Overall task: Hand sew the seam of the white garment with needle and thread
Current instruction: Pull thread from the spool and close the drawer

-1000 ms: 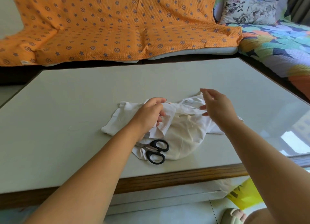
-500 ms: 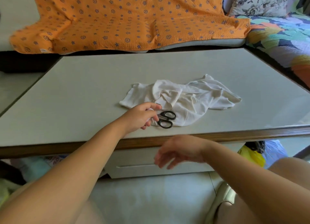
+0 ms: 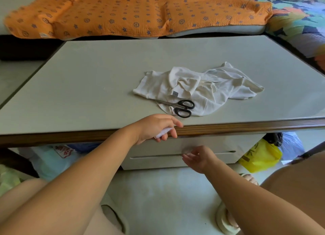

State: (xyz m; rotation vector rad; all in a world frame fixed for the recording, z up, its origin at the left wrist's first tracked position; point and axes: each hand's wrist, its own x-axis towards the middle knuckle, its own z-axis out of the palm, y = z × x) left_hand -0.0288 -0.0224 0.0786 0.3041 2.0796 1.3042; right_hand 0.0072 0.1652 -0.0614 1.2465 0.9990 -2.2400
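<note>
The white garment (image 3: 202,87) lies crumpled on the table (image 3: 88,87), with black-handled scissors (image 3: 182,107) on its near edge. A thin dark line on the cloth (image 3: 216,78) may be the needle. My left hand (image 3: 156,127) is at the table's front edge, its fingers curled round a small white thing (image 3: 162,132). My right hand (image 3: 197,157) is lower, in front of the drawer (image 3: 219,157) under the table, its fingers loosely curled. A small pale round shape sits at its fingertips; whether it is held is unclear.
An orange patterned sofa cover (image 3: 131,11) lies beyond the table, and a colourful quilt (image 3: 299,23) at the right. A yellow bag (image 3: 260,155) and other bags sit under the table. My knees and slippers are on the floor below.
Both hands left the garment. The left hand drew back from beside the scissors to the table edge with a white thing in it. The right hand dropped below the table, then rose to the drawer front.
</note>
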